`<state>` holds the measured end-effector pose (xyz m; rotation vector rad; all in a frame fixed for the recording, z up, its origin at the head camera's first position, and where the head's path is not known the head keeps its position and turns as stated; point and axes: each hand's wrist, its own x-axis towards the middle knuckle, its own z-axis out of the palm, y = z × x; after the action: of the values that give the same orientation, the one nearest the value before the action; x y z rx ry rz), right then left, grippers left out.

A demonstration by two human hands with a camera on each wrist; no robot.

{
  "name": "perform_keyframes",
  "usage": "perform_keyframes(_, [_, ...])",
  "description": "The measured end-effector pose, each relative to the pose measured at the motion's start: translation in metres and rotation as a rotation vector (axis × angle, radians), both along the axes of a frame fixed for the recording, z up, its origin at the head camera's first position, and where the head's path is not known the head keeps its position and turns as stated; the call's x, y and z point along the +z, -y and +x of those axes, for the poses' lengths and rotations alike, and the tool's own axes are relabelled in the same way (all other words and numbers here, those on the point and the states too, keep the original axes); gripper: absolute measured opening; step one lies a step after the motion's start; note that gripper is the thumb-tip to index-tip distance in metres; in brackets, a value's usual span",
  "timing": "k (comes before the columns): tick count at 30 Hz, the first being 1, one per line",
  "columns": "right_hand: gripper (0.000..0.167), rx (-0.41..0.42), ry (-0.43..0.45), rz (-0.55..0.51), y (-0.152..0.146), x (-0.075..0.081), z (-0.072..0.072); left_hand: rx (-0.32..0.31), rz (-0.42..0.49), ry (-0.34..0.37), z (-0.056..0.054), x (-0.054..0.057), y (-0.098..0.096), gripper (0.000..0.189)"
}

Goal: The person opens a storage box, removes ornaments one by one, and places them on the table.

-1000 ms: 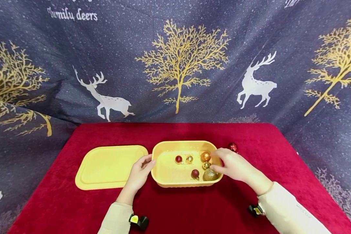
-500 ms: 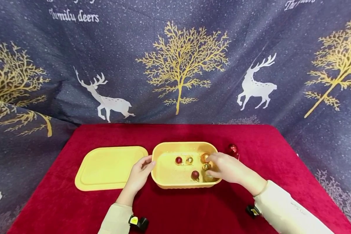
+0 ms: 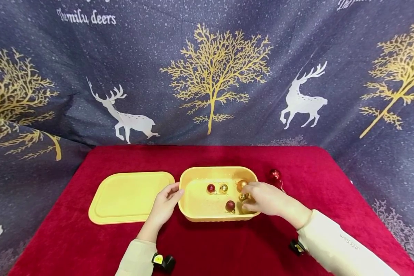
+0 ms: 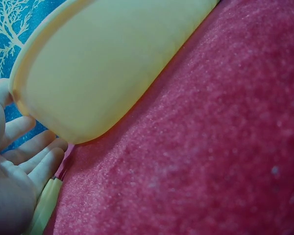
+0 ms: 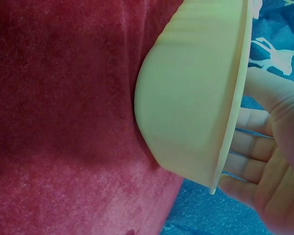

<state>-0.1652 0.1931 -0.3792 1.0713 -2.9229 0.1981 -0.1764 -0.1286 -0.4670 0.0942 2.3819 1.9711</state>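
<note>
A yellow plastic box (image 3: 200, 219) stands on the red cloth. My left hand (image 3: 166, 199) holds its left end, thumb over the rim and fingers against the outer wall (image 4: 88, 73). My right hand (image 3: 265, 197) reaches over the right end into the box, thumb and fingers apart around a small shiny gold bauble (image 3: 243, 196). An orange-gold bauble (image 3: 242, 185) lies by its fingers; a larger glittery gold one is mostly covered by the hand. The box wall (image 5: 196, 98) hides the right fingertips in the right wrist view, so their hold is unclear.
Inside the box also lie a small red bauble (image 3: 211, 188), a small gold bauble (image 3: 224, 188) and a dark red bauble (image 3: 230, 206). A yellow lid (image 3: 132, 197) lies flat at left. Behind the right hand, a shiny red bauble (image 3: 275, 175) sits on the cloth.
My right hand has moved left and deeper into the box, now covering most of the glittery gold bauble. The left hand has stayed at the box's left end.
</note>
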Motion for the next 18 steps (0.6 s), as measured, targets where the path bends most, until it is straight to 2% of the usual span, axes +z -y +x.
perform_keyframes(12, [0.021, 0.037, -0.009, 0.026, 0.0033, 0.0004, -0.0004, 0.011, -0.005, -0.005, -0.0004, 0.0, -0.0011, 0.042])
perform_keyframes(18, [0.022, 0.029, -0.014, 0.083, 0.0071, 0.0006, -0.0015, 0.013, -0.009, -0.001, -0.0004, -0.0002, -0.0008, 0.043])
